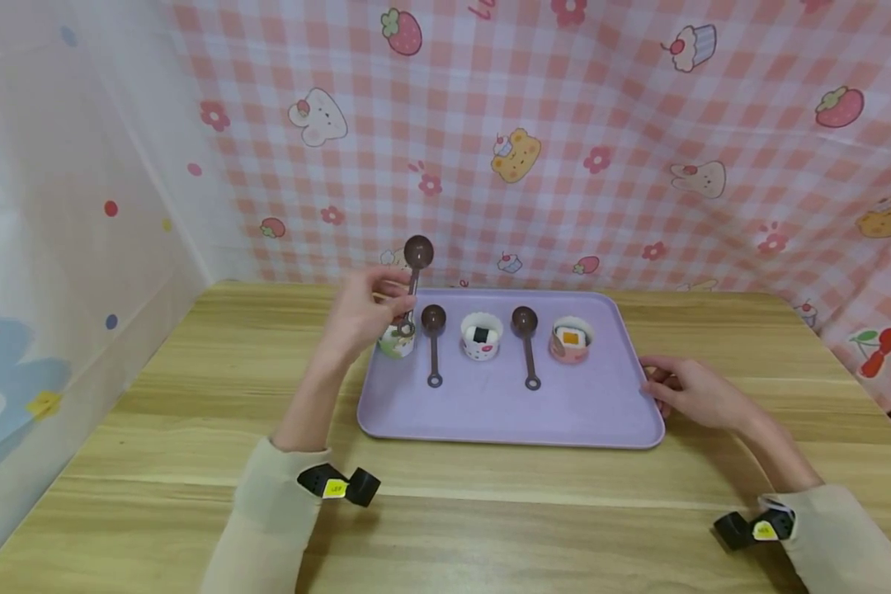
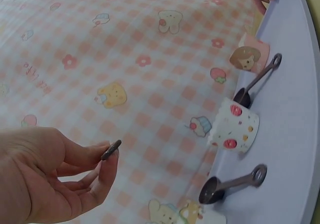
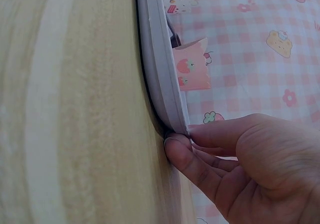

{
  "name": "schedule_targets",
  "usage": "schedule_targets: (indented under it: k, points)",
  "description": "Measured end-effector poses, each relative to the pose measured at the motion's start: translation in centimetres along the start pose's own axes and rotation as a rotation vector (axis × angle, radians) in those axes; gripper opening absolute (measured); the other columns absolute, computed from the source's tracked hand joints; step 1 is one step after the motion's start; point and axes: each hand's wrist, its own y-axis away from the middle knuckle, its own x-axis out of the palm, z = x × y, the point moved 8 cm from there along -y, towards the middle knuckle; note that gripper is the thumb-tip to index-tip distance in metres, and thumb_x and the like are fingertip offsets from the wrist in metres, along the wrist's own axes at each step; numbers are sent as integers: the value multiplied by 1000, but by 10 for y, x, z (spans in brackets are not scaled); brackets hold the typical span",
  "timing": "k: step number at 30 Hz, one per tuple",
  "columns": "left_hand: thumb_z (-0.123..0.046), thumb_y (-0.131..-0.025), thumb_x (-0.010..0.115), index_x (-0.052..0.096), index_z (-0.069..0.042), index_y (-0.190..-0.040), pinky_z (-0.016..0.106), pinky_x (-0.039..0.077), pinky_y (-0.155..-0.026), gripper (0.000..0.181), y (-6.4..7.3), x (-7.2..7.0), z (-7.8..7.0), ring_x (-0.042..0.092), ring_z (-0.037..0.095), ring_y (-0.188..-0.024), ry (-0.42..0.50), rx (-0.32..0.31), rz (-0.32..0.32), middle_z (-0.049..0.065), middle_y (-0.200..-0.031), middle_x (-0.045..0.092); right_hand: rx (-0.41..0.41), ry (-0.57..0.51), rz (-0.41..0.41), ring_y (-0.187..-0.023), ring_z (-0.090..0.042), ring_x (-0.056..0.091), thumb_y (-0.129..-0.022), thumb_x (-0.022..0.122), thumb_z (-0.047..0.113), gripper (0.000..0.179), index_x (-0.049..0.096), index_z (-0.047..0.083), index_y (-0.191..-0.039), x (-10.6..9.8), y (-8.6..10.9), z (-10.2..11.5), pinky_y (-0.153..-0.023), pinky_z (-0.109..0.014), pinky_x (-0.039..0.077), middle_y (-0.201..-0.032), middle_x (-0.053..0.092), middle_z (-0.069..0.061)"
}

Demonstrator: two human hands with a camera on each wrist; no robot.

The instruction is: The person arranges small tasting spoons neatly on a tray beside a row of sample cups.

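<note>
Above the tray's left end, my left hand (image 1: 356, 315) pinches a brown measuring spoon (image 1: 419, 252) by its handle, bowl upward. In the left wrist view only the handle's end (image 2: 111, 149) shows between thumb and fingers. With thumb and fingertips my right hand (image 1: 694, 394) grips the right rim of the lilac tray (image 1: 483, 417). Two more brown measuring spoons, a left one (image 1: 434, 355) and a right one (image 1: 530, 355), lie on it between three paper cups. The middle cup (image 1: 480, 351) and right cup (image 1: 568, 354) hold sushi-like pieces; the left cup (image 1: 396, 346) is partly hidden by my hand.
The tray rests on a wooden table (image 1: 490, 511). Behind the table hangs a pink checked cloth (image 1: 460, 124) with cartoon prints. A pale printed cloth (image 1: 59, 206) hangs along the left side.
</note>
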Motion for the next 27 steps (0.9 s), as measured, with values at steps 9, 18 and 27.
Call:
schedule_targets:
  k: [9,18,27]
  points:
    - [1,-91,72,67,3,-122,32,60,-74,31,-3,20,-10,68,26,-84,25,-9,29,21,-107,69,11,-4,1,-64,-8,61,-98,59,-4,37,50,-19,-131,-1,1,-3,-56,-27,54,-84,64,-5]
    - [1,-92,71,67,3,-120,33,59,-71,29,-4,37,-20,66,21,-78,48,1,39,19,-105,69,10,3,6,-64,-8,60,-98,59,-5,38,49,-19,-132,-2,1,-1,-56,-27,54,-84,64,-6]
    - [0,-90,73,67,1,-120,41,60,-77,31,-3,54,-27,67,22,-79,86,-24,41,17,-104,69,29,7,13,-65,-8,61,-97,59,-4,39,49,-20,-132,-1,1,-2,-57,-27,54,-85,64,-6]
